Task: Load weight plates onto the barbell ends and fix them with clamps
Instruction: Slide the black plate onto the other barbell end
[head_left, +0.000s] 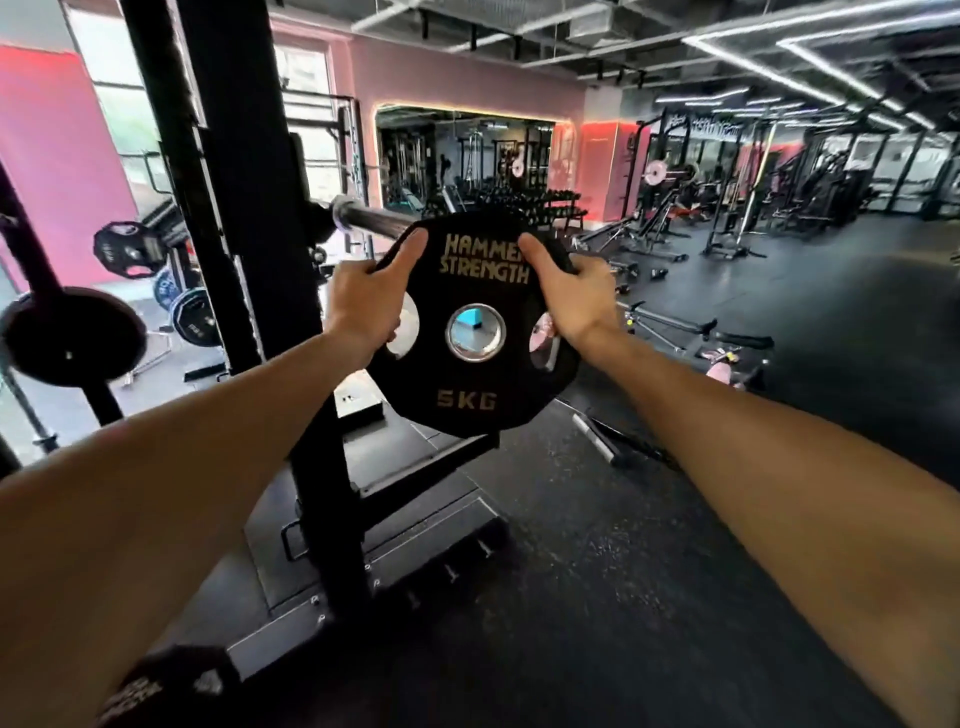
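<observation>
A black 5 kg weight plate (467, 374) with gold lettering and a steel-lined centre hole is held upright in front of me. My left hand (363, 296) grips its left edge, thumb on the face. My right hand (571, 296) grips the right edge the same way. The bare steel sleeve of the barbell (374, 218) pokes out from the rack just above and behind the plate's top edge. The plate's hole sits below the sleeve, not on it. No clamp is in view.
The black rack upright (244, 208) stands left of the plate, its base frame (363, 545) on the rubber floor. Stored plates (72, 338) hang at the left. Benches and bars (675, 327) lie on the floor to the right.
</observation>
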